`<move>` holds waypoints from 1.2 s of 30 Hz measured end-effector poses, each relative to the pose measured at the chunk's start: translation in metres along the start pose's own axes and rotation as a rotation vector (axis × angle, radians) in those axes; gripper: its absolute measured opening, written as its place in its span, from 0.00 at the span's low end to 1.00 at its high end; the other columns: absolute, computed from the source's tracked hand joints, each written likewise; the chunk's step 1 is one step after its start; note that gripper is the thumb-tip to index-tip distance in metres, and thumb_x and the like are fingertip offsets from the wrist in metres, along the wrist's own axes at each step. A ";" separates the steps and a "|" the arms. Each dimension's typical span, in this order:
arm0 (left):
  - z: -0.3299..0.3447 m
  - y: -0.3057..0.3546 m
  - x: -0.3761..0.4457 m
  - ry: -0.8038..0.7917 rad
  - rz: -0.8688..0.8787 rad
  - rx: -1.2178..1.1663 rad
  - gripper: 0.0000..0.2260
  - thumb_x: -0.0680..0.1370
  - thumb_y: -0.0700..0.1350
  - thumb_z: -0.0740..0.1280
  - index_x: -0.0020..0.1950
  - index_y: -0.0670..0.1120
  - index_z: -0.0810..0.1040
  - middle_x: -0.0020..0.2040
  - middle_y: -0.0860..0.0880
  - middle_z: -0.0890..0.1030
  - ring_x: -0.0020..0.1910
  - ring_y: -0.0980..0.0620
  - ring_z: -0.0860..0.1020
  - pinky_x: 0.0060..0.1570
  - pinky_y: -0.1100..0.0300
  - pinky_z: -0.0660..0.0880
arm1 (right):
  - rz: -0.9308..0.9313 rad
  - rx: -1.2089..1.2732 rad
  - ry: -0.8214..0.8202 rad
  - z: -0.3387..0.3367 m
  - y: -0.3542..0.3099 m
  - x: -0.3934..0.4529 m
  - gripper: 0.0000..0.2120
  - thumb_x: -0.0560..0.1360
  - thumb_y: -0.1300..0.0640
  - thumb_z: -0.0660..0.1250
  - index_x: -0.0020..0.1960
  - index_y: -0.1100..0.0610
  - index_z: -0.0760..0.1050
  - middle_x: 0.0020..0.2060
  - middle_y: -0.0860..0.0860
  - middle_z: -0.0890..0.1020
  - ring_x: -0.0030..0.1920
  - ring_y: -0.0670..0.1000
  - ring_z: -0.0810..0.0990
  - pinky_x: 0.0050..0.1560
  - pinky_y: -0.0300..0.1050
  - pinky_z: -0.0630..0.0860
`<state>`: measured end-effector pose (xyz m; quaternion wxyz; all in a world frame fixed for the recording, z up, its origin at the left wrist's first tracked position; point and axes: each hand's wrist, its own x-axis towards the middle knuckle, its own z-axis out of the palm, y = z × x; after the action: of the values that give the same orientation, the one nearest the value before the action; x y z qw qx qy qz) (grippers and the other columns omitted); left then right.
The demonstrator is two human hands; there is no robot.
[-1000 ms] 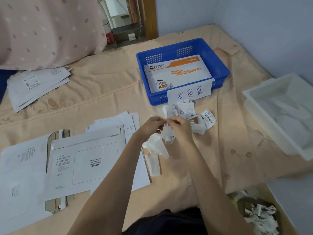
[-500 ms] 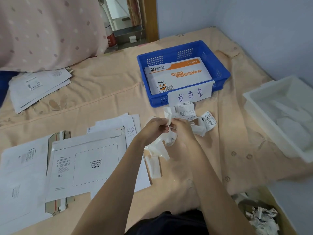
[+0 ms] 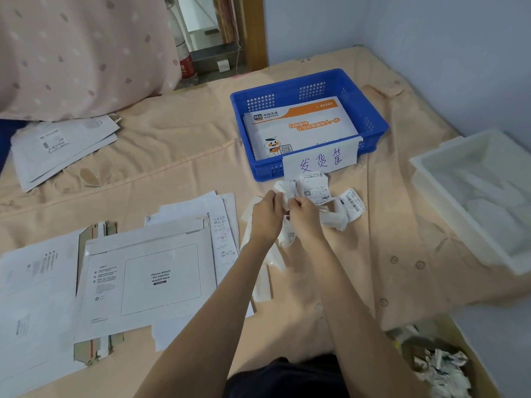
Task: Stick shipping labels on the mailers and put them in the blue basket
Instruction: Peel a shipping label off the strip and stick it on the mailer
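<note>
White card mailer (image 3: 149, 282) lies flat to the left of your grip, printed box facing up, so it is ready to receive a label. Your left hand (image 3: 265, 216) and right hand (image 3: 306, 215) meet in the middle, fingers curled and pinching one shipping label (image 3: 284, 196) between them, probably to peel its backing. More crumpled labels (image 3: 349, 202) lie just right of the grip. Beyond it, the blue basket (image 3: 370, 110) already holds one mailer.
</note>
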<state>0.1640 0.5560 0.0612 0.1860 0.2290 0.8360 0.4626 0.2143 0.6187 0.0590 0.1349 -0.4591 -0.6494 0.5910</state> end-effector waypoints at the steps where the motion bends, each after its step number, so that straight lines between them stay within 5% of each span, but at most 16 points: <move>1: -0.001 -0.001 0.001 -0.006 -0.001 -0.022 0.16 0.82 0.40 0.55 0.33 0.46 0.64 0.31 0.48 0.73 0.31 0.51 0.70 0.33 0.60 0.65 | 0.049 0.065 -0.018 0.000 0.000 0.001 0.14 0.78 0.64 0.56 0.52 0.75 0.74 0.39 0.58 0.76 0.41 0.54 0.73 0.44 0.49 0.72; 4: -0.003 -0.001 0.002 -0.029 -0.015 -0.061 0.17 0.82 0.41 0.55 0.33 0.46 0.65 0.31 0.50 0.74 0.30 0.55 0.70 0.32 0.67 0.65 | 0.105 0.152 -0.021 -0.003 0.001 0.001 0.12 0.78 0.63 0.58 0.50 0.71 0.77 0.39 0.58 0.79 0.43 0.56 0.76 0.51 0.54 0.76; 9: -0.003 -0.005 0.007 -0.040 -0.083 -0.133 0.15 0.82 0.43 0.55 0.36 0.43 0.66 0.32 0.47 0.71 0.34 0.49 0.68 0.39 0.56 0.67 | 0.125 0.190 -0.037 -0.009 -0.001 0.002 0.12 0.77 0.57 0.61 0.40 0.57 0.80 0.40 0.56 0.84 0.47 0.56 0.83 0.52 0.50 0.78; 14: -0.005 0.000 0.005 -0.130 -0.184 -0.227 0.18 0.82 0.54 0.57 0.40 0.42 0.73 0.34 0.47 0.76 0.33 0.53 0.72 0.36 0.61 0.70 | 0.063 0.181 -0.030 -0.012 0.003 -0.001 0.05 0.74 0.61 0.67 0.40 0.55 0.79 0.37 0.51 0.83 0.47 0.53 0.83 0.53 0.46 0.77; 19: -0.006 -0.004 0.002 -0.128 -0.094 -0.199 0.12 0.81 0.43 0.59 0.39 0.41 0.72 0.35 0.46 0.77 0.31 0.53 0.71 0.38 0.59 0.69 | 0.026 0.213 -0.016 -0.012 0.005 -0.002 0.04 0.75 0.61 0.66 0.45 0.60 0.79 0.37 0.52 0.83 0.43 0.51 0.82 0.45 0.40 0.75; 23: -0.010 -0.003 0.004 -0.197 -0.132 -0.265 0.11 0.81 0.42 0.59 0.39 0.41 0.70 0.32 0.49 0.78 0.32 0.52 0.72 0.40 0.60 0.71 | 0.093 0.252 -0.071 -0.013 0.007 -0.001 0.07 0.78 0.61 0.63 0.49 0.62 0.78 0.40 0.53 0.82 0.46 0.52 0.82 0.49 0.42 0.76; 25: -0.013 -0.006 0.006 -0.267 -0.144 -0.291 0.12 0.81 0.43 0.59 0.38 0.43 0.69 0.36 0.45 0.78 0.35 0.51 0.73 0.41 0.60 0.72 | 0.124 0.283 -0.145 -0.018 0.005 -0.001 0.08 0.79 0.62 0.61 0.52 0.64 0.77 0.41 0.54 0.82 0.43 0.48 0.81 0.44 0.35 0.75; 29: -0.022 -0.007 0.006 -0.363 -0.145 -0.323 0.13 0.82 0.41 0.58 0.38 0.43 0.68 0.35 0.48 0.71 0.35 0.52 0.72 0.40 0.64 0.72 | 0.108 0.264 -0.228 -0.027 0.005 -0.002 0.10 0.80 0.62 0.61 0.41 0.59 0.76 0.36 0.52 0.80 0.38 0.46 0.79 0.44 0.35 0.75; 33: -0.026 -0.007 0.007 -0.434 -0.199 -0.407 0.14 0.82 0.39 0.58 0.35 0.45 0.67 0.33 0.48 0.69 0.34 0.53 0.72 0.40 0.63 0.72 | 0.158 0.343 -0.275 -0.031 0.004 -0.003 0.10 0.80 0.63 0.60 0.41 0.60 0.76 0.35 0.55 0.80 0.36 0.47 0.79 0.38 0.34 0.77; 36: -0.023 -0.007 0.006 -0.397 -0.219 -0.373 0.14 0.81 0.38 0.58 0.36 0.44 0.67 0.32 0.49 0.70 0.34 0.52 0.71 0.39 0.62 0.71 | 0.170 0.284 -0.155 -0.025 -0.001 -0.001 0.14 0.81 0.59 0.57 0.40 0.59 0.75 0.37 0.56 0.80 0.34 0.48 0.78 0.37 0.37 0.75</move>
<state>0.1452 0.5404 0.0666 0.4338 0.1852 0.7035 0.5315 0.2325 0.6346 0.0668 0.0975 -0.4419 -0.5268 0.7195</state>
